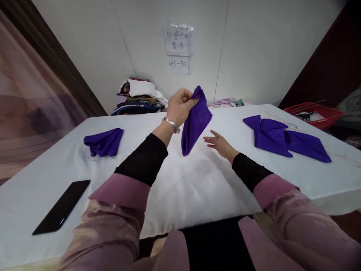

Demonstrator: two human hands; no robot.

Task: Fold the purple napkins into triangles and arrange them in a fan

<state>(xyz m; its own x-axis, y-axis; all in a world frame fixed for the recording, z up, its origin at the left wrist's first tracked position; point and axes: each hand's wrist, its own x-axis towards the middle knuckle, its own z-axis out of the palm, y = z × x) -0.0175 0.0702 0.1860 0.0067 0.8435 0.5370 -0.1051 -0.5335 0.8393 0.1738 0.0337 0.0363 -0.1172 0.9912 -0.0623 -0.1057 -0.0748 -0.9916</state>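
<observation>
My left hand (182,106) pinches the top of a folded purple napkin (196,120) and holds it up above the white-covered table. The napkin hangs tilted, its lower tip toward me. Just to its right, my right hand (218,144) is apart from the cloth, fingers spread, holding nothing. Several folded purple napkins (273,137) lie overlapping at the right of the table. Another purple napkin (104,142), loosely gathered, rests on the left side.
A black flat phone-like slab (63,207) lies at the front left. Behind the table stands a pile of folded clothes (139,98). A red basket (316,114) is at the far right edge. Paper signs (178,47) hang on the wall; a sheer curtain (36,90) borders the left.
</observation>
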